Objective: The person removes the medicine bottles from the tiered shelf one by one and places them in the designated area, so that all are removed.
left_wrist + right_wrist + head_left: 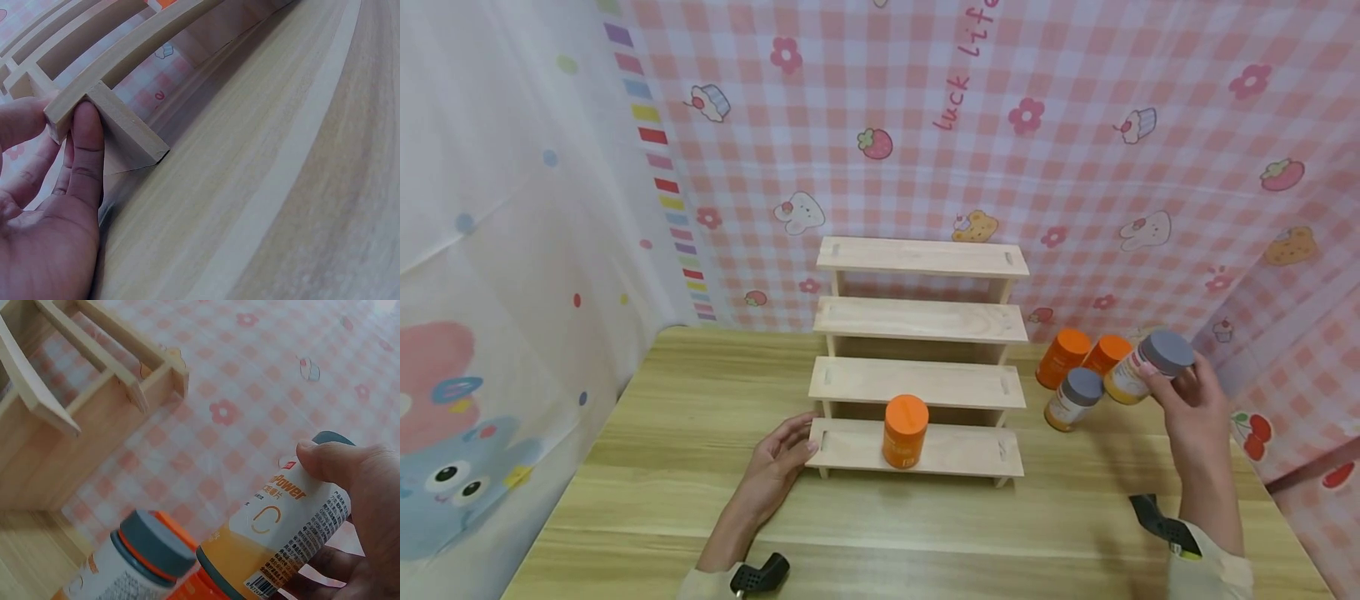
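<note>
My right hand grips a white-and-yellow pill bottle with a grey lid, tilted over the other bottles at the right. Below it stands a second grey-lidded bottle, with two orange bottles behind. At the middle of the table is a four-step wooden display rack. My left hand pinches the left end of its lowest step; in the left wrist view the thumb is above the board and fingers are below. One orange bottle stands upright on that lowest step.
The wood-grain table carries everything. A pink checked cloth hangs directly behind the rack and along the right, and a white printed cloth hangs at the left.
</note>
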`<state>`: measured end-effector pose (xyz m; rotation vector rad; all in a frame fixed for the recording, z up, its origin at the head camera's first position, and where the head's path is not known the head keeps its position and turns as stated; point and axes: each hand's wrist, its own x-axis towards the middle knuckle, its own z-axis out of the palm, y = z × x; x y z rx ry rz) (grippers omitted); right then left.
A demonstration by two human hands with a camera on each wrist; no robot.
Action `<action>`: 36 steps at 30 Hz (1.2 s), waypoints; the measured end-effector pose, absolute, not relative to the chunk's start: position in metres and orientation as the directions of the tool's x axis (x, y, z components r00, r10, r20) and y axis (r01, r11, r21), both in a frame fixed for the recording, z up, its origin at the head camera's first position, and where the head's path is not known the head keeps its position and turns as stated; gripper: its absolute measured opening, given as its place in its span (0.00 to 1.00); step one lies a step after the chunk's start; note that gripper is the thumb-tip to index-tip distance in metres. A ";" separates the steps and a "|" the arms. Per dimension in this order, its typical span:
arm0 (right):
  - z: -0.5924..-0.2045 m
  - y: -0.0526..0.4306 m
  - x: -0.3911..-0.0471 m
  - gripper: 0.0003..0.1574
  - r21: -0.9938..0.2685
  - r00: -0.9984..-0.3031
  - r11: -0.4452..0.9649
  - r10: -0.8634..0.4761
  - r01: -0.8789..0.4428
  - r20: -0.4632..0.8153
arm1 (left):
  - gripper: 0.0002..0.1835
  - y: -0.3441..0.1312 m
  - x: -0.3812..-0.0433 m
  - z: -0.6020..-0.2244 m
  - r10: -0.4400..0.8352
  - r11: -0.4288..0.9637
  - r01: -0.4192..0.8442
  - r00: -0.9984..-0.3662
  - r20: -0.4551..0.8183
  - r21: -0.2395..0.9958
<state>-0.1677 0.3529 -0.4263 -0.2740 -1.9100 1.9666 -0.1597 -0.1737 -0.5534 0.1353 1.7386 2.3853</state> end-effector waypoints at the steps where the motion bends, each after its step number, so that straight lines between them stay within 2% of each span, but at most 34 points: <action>1: -0.428 0.354 -0.169 0.37 -0.989 -0.906 -0.006 0.402 -0.144 0.130 | 0.30 -0.174 -0.160 -0.553 0.203 -0.297 -0.097 -0.979 -0.036 0.950; 7: -0.441 0.363 -0.170 0.38 -0.984 -0.913 -0.030 0.380 -0.175 0.151 | 0.31 -0.174 -0.159 -0.552 0.207 -0.296 -0.092 -0.978 -0.031 0.951; 16: -0.455 0.375 -0.173 0.40 -0.997 -0.928 -0.006 0.366 -0.081 0.073 | 0.31 -0.174 -0.159 -0.552 0.212 -0.293 -0.087 -0.977 -0.024 0.952; 20: -0.465 0.380 -0.174 0.42 -0.997 -0.935 -0.001 0.345 -0.084 0.078 | 0.31 -0.174 -0.160 -0.552 0.209 -0.290 -0.089 -0.977 -0.027 0.953; 25: -0.479 0.387 -0.177 0.41 -0.996 -0.949 0.007 0.302 -0.090 0.088 | 0.31 -0.174 -0.160 -0.552 0.201 -0.287 -0.093 -0.979 -0.035 0.953; 32: -0.488 0.392 -0.177 0.41 -0.999 -0.959 0.037 0.284 0.022 -0.011 | 0.31 -0.173 -0.159 -0.552 0.198 -0.291 -0.095 -0.979 -0.037 0.952; 36: -0.495 0.393 -0.177 0.38 -1.000 -0.967 0.007 0.256 -0.001 0.003 | 0.31 -0.173 -0.159 -0.551 0.196 -0.293 -0.101 -0.980 -0.043 0.951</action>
